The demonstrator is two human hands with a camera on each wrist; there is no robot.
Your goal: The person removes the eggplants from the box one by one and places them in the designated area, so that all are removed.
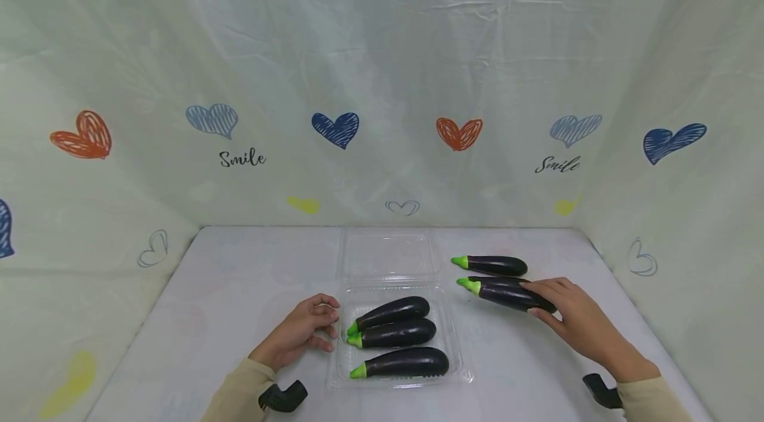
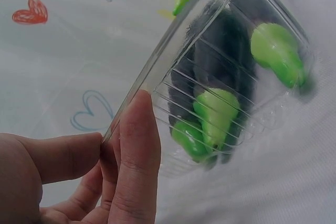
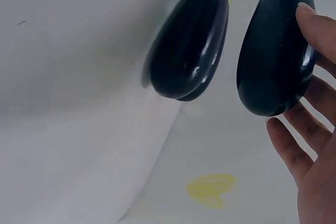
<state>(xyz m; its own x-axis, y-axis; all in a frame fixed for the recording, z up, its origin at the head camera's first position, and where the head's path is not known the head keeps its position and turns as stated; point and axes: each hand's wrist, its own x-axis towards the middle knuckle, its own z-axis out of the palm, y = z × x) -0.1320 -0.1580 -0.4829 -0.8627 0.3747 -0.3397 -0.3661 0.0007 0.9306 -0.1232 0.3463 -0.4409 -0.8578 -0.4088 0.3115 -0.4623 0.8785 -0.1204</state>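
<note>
A clear plastic clamshell container (image 1: 455, 342) lies with its lid (image 1: 388, 256) folded back. Three dark eggplants with green stem ends lie inside, the nearest one (image 1: 408, 363) a little apart from the other two. The left hand (image 1: 304, 332) is at the container's left side; in the left wrist view its thumb and a finger (image 2: 139, 150) pinch the rim. To the right of the container, the right hand (image 1: 567, 316) grips an eggplant (image 3: 275, 45) by its thick end, thumb on one side and fingers on the other.
Behind the held eggplant lies another eggplant (image 1: 495, 266), with one more partly hidden beside it. The white table (image 1: 239, 289) meets a cloth backdrop (image 1: 394, 170) printed with hearts. Each wrist carries a black mount, such as the left one (image 1: 283, 397).
</note>
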